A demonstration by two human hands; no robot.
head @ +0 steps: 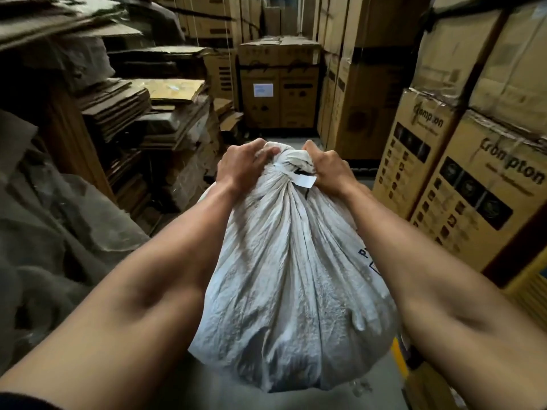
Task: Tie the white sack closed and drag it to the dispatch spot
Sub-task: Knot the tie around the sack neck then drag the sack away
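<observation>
Head view | white sack mid-aisle between carton stacks | left hand and right hand both fisted round its bunched neck | looks soft, bulky, probably heavy, so grab it by the neck

A single wide-angle view from the person's head looks forward and down along both bare forearms, close over the crumpled white woven sack that fills the frame's centre; it faces down a narrow aisle between stacked brown cardboard cartons, with edges curved by the lens
</observation>
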